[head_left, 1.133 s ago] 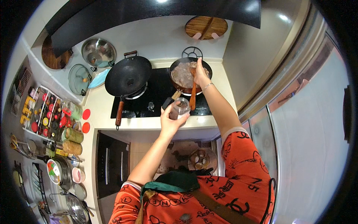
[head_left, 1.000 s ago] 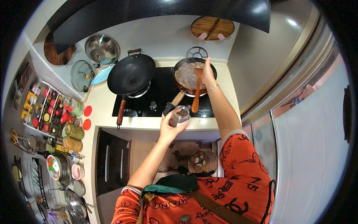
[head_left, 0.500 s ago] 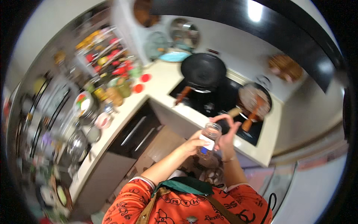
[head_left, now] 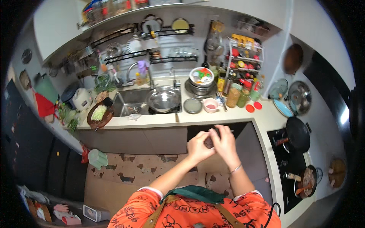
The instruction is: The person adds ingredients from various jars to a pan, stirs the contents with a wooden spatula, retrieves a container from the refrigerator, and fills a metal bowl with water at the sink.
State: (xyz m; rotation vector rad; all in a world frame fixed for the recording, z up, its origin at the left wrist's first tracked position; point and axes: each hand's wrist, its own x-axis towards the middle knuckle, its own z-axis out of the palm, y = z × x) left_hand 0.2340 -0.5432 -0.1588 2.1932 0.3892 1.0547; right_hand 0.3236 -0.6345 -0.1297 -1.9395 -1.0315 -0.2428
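In front of my chest, above the floor, both hands meet around a small glass jar (head_left: 208, 143) with dark contents. My left hand (head_left: 198, 147) wraps the jar's side with its fingers closed. My right hand (head_left: 224, 143) lies over the jar's top, its fingers bent across it. Whether a lid sits under that palm is hidden. Beyond my hands, on the counter, stand a pink bowl (head_left: 210, 105) with something reddish in it and a round grey-green dish (head_left: 192, 106). Two red lids (head_left: 249, 108) lie to their right.
At right, the black hob (head_left: 288, 167) carries a dark wok (head_left: 298, 133) and a frying pan (head_left: 311, 171) with food and a spatula. A steel basin (head_left: 163, 99) sits at the sink (head_left: 125, 102). Chopped greens (head_left: 99, 112) rest on a round board. Bottles and jars (head_left: 233, 95) crowd the corner.
My view has swung left from the hob toward the sink counter. The jar's mouth was visible with my right hand beside it; now that hand covers its top.
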